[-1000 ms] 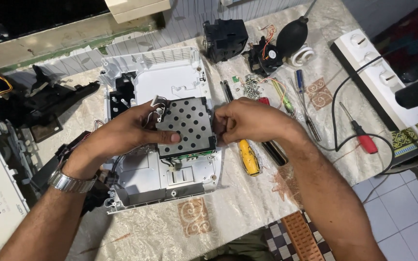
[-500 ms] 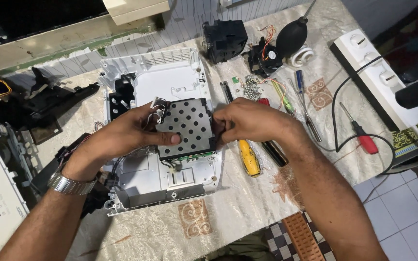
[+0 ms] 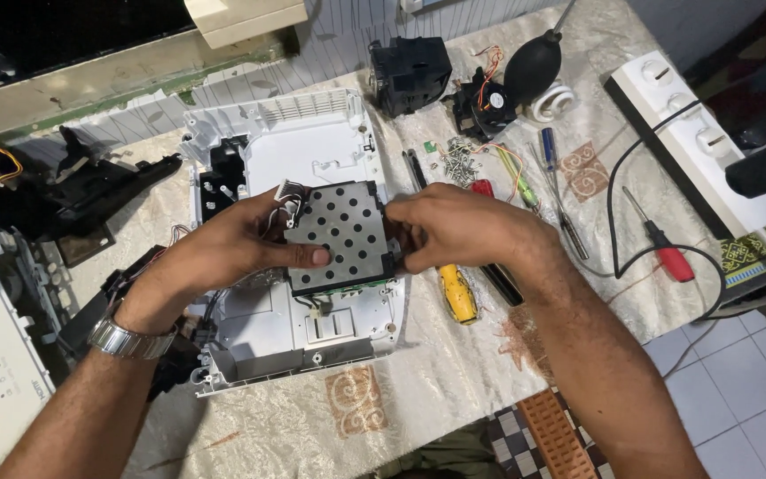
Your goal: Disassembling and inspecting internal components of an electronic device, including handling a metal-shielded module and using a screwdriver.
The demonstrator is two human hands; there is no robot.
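Note:
A square perforated metal shield (image 3: 340, 232) with a green circuit board under its near edge sits over a white plastic device casing (image 3: 290, 346) on the table. My left hand (image 3: 228, 253) grips the shield's left side, thumb on top, by a small bundle of white wires (image 3: 292, 197). The shield's right edge is gripped by my right hand (image 3: 454, 232), whose fingers curl over the rim. A metal watch (image 3: 126, 339) is on my left wrist.
Screwdrivers lie right of the casing: a yellow-handled one (image 3: 458, 293), a red-handled one (image 3: 667, 253), a blue one (image 3: 550, 149). Loose screws (image 3: 463, 158), a black air blower (image 3: 534, 64), a black fan unit (image 3: 410, 73), a white power strip (image 3: 693, 142), black parts at left (image 3: 64, 191).
Both hands stay on the perforated shield; it has barely shifted, and the right hand's fingers have closed slightly further over its right edge.

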